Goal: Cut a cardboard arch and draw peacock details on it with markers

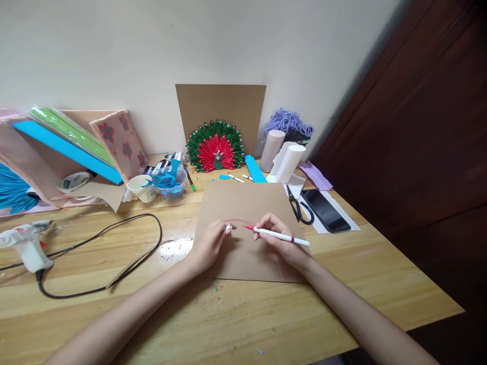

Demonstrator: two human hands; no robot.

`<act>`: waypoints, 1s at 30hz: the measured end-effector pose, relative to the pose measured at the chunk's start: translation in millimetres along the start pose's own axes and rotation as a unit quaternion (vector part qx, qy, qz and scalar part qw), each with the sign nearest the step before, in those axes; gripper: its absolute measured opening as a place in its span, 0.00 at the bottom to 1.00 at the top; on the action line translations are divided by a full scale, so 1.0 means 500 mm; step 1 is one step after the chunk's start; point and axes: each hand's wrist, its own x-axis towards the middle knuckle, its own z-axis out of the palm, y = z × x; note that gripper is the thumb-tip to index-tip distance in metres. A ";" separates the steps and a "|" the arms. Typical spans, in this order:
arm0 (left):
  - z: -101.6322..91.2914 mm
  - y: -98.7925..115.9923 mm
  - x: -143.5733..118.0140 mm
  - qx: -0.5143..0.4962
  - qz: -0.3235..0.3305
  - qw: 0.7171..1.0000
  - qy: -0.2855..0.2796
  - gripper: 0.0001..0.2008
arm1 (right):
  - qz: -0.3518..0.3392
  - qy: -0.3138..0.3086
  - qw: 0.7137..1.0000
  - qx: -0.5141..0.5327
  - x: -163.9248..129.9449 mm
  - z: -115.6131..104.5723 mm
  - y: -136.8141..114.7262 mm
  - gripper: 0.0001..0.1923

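R hand (279, 238) grip pinches red marker (277, 235) on cardboard sheet (247, 213); L hand (209, 246) pinches cap (228, 228).

Home craft corner: wooden table (243, 314) against wall, glue gun (26, 243), scissors (300, 208), yarn (289, 122), paper peacock (215, 147), coloured sheets (72, 139).

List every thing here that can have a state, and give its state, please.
Red marker: uncapped, held in right hand, tip on the cardboard sheet.
Marker cap: off, in left hand.
Cardboard sheet: flat on the table, a curved red line drawn on it.
Scissors: closed, lying flat.
Phone: screen dark.
Glue gun: lying on its side, cord attached.
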 end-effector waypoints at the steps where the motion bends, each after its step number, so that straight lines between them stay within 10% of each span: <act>1: 0.004 0.002 -0.001 -0.013 -0.001 1.000 -0.005 0.14 | 0.005 -0.012 1.000 -0.004 -0.003 0.007 -0.001 0.07; 13: -0.018 0.031 0.002 0.121 0.081 0.985 -0.095 0.14 | 0.072 -0.068 0.995 0.003 0.000 0.030 -0.003 0.09; 24: -0.022 0.063 -0.006 0.075 0.018 0.980 -0.182 0.14 | -0.001 -0.133 0.990 -0.041 -0.009 0.032 0.011 0.09; 27: -0.028 0.038 0.007 0.080 0.009 0.990 -0.119 0.15 | 0.031 -0.137 0.989 -0.033 0.011 0.016 0.005 0.10; 30: -0.052 -0.017 0.022 0.172 -0.081 0.980 0.057 0.17 | 0.055 -0.032 0.995 -0.078 0.036 -0.052 0.012 0.20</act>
